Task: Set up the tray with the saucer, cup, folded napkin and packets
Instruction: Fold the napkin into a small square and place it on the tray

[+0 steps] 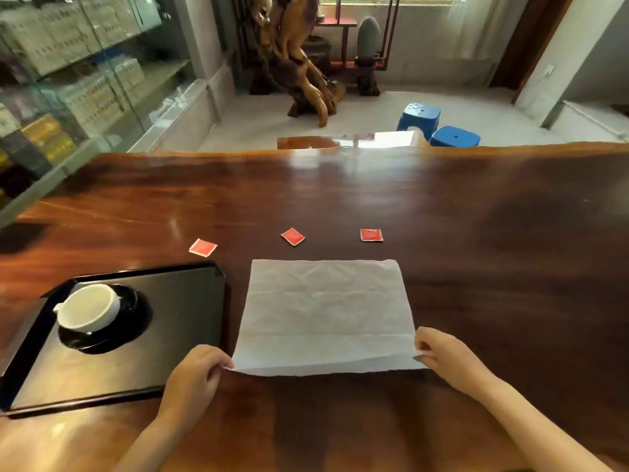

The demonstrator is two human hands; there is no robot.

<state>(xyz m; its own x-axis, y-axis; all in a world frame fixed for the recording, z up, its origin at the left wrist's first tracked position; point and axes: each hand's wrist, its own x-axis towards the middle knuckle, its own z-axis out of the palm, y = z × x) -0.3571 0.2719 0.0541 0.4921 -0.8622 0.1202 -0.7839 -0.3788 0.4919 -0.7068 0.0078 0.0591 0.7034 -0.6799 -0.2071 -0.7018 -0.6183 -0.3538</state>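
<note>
Head view, left hand and right hand pinching napkin near corners, tray just left

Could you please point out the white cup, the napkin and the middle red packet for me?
white cup (89, 310): head view, on the inside of its bowl.
napkin (325, 311): head view, on the centre of the sheet.
middle red packet (292, 236): head view, on its red face.

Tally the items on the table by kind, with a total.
Red packets: 3
White napkin: 1
Black tray: 1
Black saucer: 1
White cup: 1
Total: 7
</note>
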